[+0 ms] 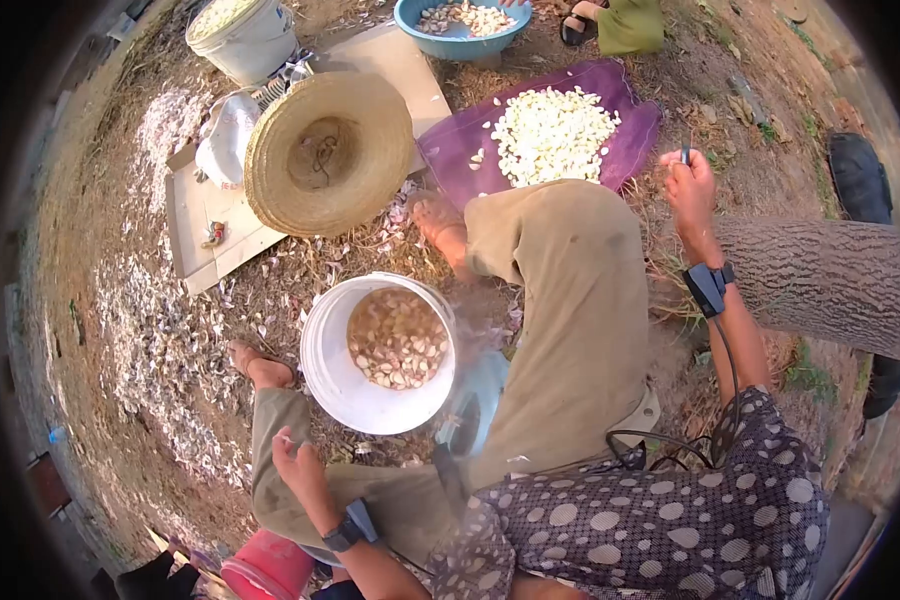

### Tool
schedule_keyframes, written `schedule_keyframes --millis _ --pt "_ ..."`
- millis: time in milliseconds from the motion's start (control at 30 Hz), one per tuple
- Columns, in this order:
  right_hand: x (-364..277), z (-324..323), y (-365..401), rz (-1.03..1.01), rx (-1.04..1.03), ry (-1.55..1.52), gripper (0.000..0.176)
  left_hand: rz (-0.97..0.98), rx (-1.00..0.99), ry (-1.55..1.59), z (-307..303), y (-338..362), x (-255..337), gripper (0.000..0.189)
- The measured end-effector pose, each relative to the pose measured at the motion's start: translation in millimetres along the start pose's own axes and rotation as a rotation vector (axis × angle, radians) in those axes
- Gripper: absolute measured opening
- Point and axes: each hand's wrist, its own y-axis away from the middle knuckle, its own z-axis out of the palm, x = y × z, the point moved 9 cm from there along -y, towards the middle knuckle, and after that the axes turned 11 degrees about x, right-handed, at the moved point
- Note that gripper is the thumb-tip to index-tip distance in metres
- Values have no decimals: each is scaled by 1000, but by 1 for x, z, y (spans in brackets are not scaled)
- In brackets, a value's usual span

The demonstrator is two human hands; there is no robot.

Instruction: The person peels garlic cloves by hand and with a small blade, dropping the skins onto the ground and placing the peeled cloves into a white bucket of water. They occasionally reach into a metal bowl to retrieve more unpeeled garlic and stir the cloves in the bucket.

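My left hand is closed in a pinch beside the white bucket, above my bent leg. A tiny pale bit shows at its fingertips, too small to name. My right hand is raised off to the right, its fingers closed round a small dark tool of which only the end shows. Inside the bucket, garlic cloves lie in brownish water. Peeled garlic cloves are heaped on a purple mesh cloth beyond my knee.
A straw hat rests on flattened cardboard. Behind stand another white bucket and a blue basin with cloves, near another person's foot. A log lies right; a pink bucket stands lower left. Skins litter the ground.
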Motion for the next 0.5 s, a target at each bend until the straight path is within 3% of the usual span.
schedule_keyframes --millis 33,133,167,200,267,367,500 --pt "-9 -6 11 -33 5 -75 5 -261 -51 191 1 5 -10 39" --pt "-46 0 48 -105 -17 -201 5 -400 -153 758 12 21 29 39" --pt "-57 7 58 -143 -42 -269 6 -400 -218 879 14 24 34 38" --pt "-52 12 51 -174 -193 -340 8 -393 -207 960 11 24 26 34" --pt "-66 41 73 -167 -367 -412 10 -197 -252 1050 4 21 25 29" --pt "-120 94 140 -217 -520 -553 12 -197 -104 1092 -16 35 32 23" --pt "-155 168 240 -132 -869 -743 14 -218 42 1174 -41 43 27 11"
